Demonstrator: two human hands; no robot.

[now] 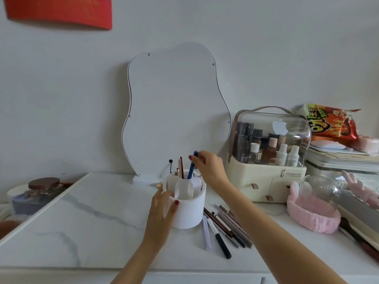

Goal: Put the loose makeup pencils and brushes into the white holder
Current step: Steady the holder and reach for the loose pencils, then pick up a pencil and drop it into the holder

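My right hand (209,169) pinches a slim, stiff blue pencil (192,167) near its top; my left hand (162,210) wraps the round white plastic holder (189,212), probably light and tippy.

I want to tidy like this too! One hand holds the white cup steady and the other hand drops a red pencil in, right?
Nearly. The head view shows the left hand steadying the white holder, but the pencil that the right hand is putting in is blue, not red.
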